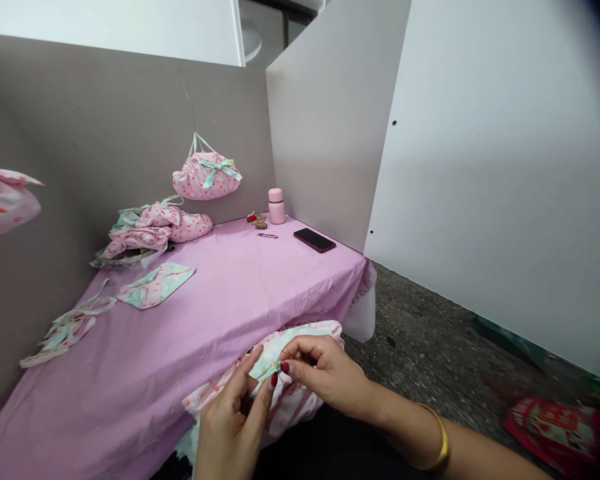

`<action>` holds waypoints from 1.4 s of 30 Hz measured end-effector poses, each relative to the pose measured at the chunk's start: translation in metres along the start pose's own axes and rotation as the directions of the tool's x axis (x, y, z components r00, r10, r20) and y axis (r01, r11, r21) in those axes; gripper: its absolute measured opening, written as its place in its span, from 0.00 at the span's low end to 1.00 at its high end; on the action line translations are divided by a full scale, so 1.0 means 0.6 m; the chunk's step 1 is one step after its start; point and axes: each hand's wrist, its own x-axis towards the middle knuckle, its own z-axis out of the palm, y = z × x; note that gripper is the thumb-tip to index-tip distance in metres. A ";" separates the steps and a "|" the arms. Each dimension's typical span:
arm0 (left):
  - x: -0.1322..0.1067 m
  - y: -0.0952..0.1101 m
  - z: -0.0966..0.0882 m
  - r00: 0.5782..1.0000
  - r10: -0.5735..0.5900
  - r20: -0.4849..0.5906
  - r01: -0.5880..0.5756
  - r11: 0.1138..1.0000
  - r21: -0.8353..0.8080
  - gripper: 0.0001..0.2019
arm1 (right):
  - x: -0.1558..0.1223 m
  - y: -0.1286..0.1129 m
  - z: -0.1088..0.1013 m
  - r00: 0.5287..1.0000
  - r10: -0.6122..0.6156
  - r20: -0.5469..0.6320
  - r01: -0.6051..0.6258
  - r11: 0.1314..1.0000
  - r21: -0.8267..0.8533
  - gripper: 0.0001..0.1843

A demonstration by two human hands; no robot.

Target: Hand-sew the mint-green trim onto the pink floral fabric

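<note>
A piece of pink and mint printed cloth (300, 407) lies bunched in the lap at the table's front edge. My left hand (233, 417) is closed on it from the left, thumb and forefinger at a mint-coloured part. From the right, my right hand (333, 373) pinches at the same spot, its thumb tip nearly meeting the left thumb. Whether a needle or thread is between the right fingertips is too small to make out. The right hand's curled fingers hide part of the cloth.
On the pink-covered table (220, 293) are a phone (315, 240), a pink bottle (277, 207), small thread snips (267, 235), a thread spool (261, 226), a flat cloth piece (156, 285), fabric strips (70, 330) and a fabric pile (153, 230). A bow-tied pouch (207, 177) hangs behind; grey panels (330, 127) surround the table.
</note>
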 end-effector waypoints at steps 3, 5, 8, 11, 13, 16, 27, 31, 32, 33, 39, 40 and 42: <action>0.003 0.002 -0.001 0.996 -0.028 0.080 0.035 0.996 -0.080 0.09 | -0.001 -0.001 0.000 0.999 -0.050 -0.009 0.049 0.996 -0.074 0.06; 0.004 0.003 -0.002 0.995 -0.040 0.092 0.049 0.994 -0.102 0.09 | -0.002 0.000 -0.001 0.998 -0.056 0.001 0.055 0.994 -0.094 0.06; 0.003 0.001 -0.002 0.998 0.001 0.055 0.002 0.998 -0.058 0.08 | -0.002 0.001 -0.002 0.999 -0.050 0.013 0.051 0.994 -0.098 0.07; 0.000 -0.004 -0.002 0.990 0.143 -0.002 -0.143 0.988 0.063 0.07 | 0.000 0.004 -0.002 1.000 -0.026 0.001 0.026 0.999 -0.046 0.10; -0.003 -0.009 -0.002 0.966 0.259 -0.025 -0.252 0.955 0.156 0.08 | 0.002 0.007 -0.001 1.000 0.008 0.002 -0.008 1.000 0.023 0.12; -0.004 -0.014 -0.001 0.926 0.378 -0.020 -0.359 0.894 0.268 0.09 | 0.005 0.010 -0.001 0.998 0.059 0.015 -0.060 0.994 0.089 0.12; -0.003 -0.015 0.000 0.895 0.445 0.030 -0.429 0.839 0.334 0.08 | 0.000 0.004 0.001 0.998 0.058 -0.011 -0.058 0.995 -0.080 0.09; -0.002 -0.013 0.000 0.884 0.466 0.031 -0.448 0.828 0.337 0.08 | -0.001 0.001 0.002 1.000 -0.022 -0.017 0.018 0.970 -0.242 0.09; -0.002 -0.013 -0.001 0.882 0.470 0.032 -0.453 0.826 0.337 0.08 | -0.001 0.001 0.002 0.998 -0.055 -0.012 0.050 0.960 -0.275 0.09; -0.003 -0.013 -0.001 0.880 0.473 0.032 -0.455 0.824 0.336 0.08 | -0.001 0.000 0.003 0.996 -0.090 -0.004 0.084 0.950 -0.300 0.09; -0.002 -0.010 0.000 0.873 0.485 0.053 -0.470 0.808 0.356 0.08 | -0.006 0.009 0.005 0.956 -0.289 0.045 0.270 0.814 -0.514 0.09; -0.002 -0.010 0.001 0.871 0.488 0.059 -0.475 0.803 0.361 0.08 | -0.007 0.012 0.005 0.941 -0.332 0.066 0.308 0.759 -0.574 0.09; -0.002 -0.010 0.001 0.874 0.483 0.058 -0.469 0.805 0.364 0.08 | -0.008 0.018 0.006 0.905 -0.406 0.125 0.370 0.608 -0.702 0.12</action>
